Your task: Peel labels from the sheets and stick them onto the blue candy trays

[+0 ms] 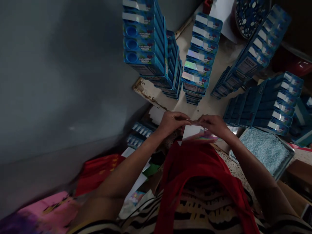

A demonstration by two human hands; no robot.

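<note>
My left hand [173,122] and my right hand [214,124] meet close in front of my red apron, fingers closed in a pinch. Between them they grip the upper edge of a thin sheet [193,132], whitish with a shiny pink, rainbow-like sheen. It hangs just above the apron; whether it is a sticker sheet or a wrapper I cannot tell. Beyond the hands rises a stack of blue candy boxes [198,53] with pale strips across their ends. To its left, a taller stack of blue boxes [143,45] shows some ends with round blue windows and no strip.
More blue box stacks [262,104] stand at the right on the pale table [181,105]. A metal tray [293,152] of light-blue pieces lies by my right forearm. A grey wall [60,81] bounds the left. A bowl of dark and white pieces [252,18] stands at the back.
</note>
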